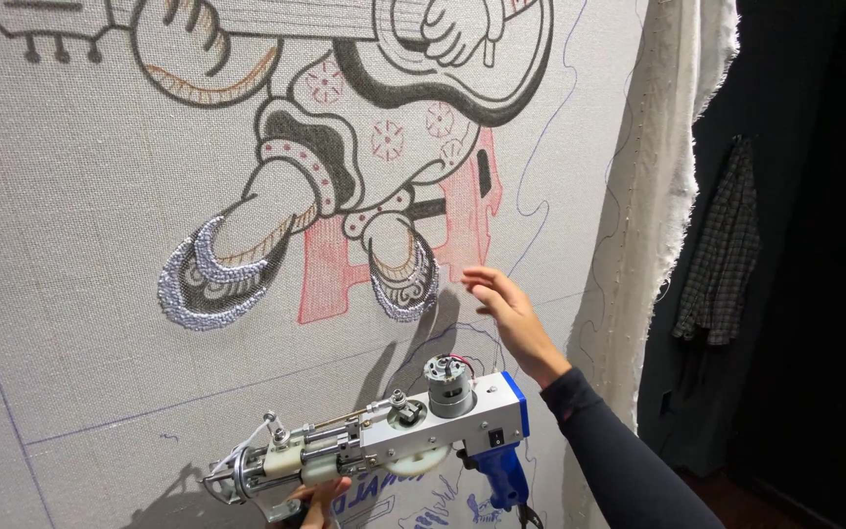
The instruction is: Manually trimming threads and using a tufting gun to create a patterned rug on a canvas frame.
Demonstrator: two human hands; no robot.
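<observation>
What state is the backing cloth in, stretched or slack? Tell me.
Stretched: the backing cloth lies flat and unwrinkled; only its loose edge hangs frayed.

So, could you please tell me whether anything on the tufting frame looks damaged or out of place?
Nothing looks damaged. The backing cloth lies flat; only its frayed edge hangs loose on the right. The left hand holds the tufting gun; the right hand rests open near the cloth.

The tufting gun (384,446) lies below the stretched cloth's (80,196) drawn figure (345,157); a shirt (722,245) hangs right.
</observation>
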